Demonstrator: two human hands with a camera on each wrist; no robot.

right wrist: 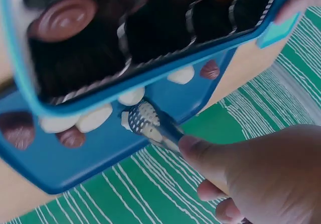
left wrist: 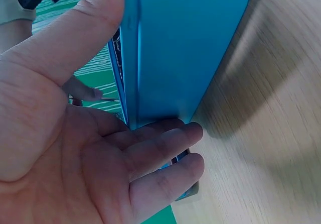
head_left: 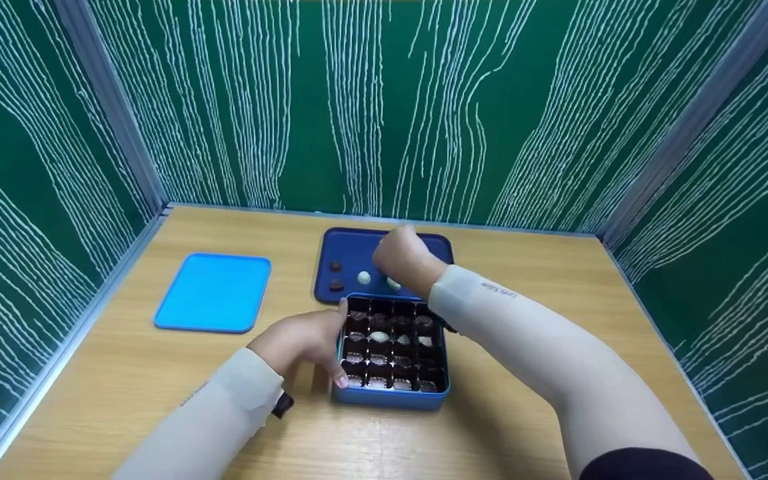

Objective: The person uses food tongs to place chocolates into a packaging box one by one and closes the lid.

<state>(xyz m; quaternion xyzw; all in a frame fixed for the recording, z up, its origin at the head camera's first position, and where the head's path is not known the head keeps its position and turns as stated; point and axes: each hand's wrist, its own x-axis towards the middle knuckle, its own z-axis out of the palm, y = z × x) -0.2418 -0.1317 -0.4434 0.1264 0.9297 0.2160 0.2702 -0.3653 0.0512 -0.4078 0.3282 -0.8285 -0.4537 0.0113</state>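
Observation:
A blue tin box (head_left: 391, 398) holds a dark divided insert with brown and white chocolates in some compartments. My left hand (head_left: 311, 339) holds the box by its left side, thumb at the near corner and a finger at the far corner. In the left wrist view, bent fingers (left wrist: 163, 143) touch the box's wall. My right hand (head_left: 405, 257) is over the dark blue tray (head_left: 351, 239) behind the box. It grips metal tongs (right wrist: 150, 126) with a dimpled tip, seen in the right wrist view. The tip is at a white chocolate (right wrist: 125, 119) on the tray; whether it pinches it I cannot tell.
Two brown chocolates, one of them a dark piece (head_left: 336, 285), and a white chocolate (head_left: 364, 277) lie on the tray's left part. A light blue lid (head_left: 214, 293) lies on the wooden table (head_left: 524, 427) at left. Green walls (head_left: 304, 100) with white lines enclose the table.

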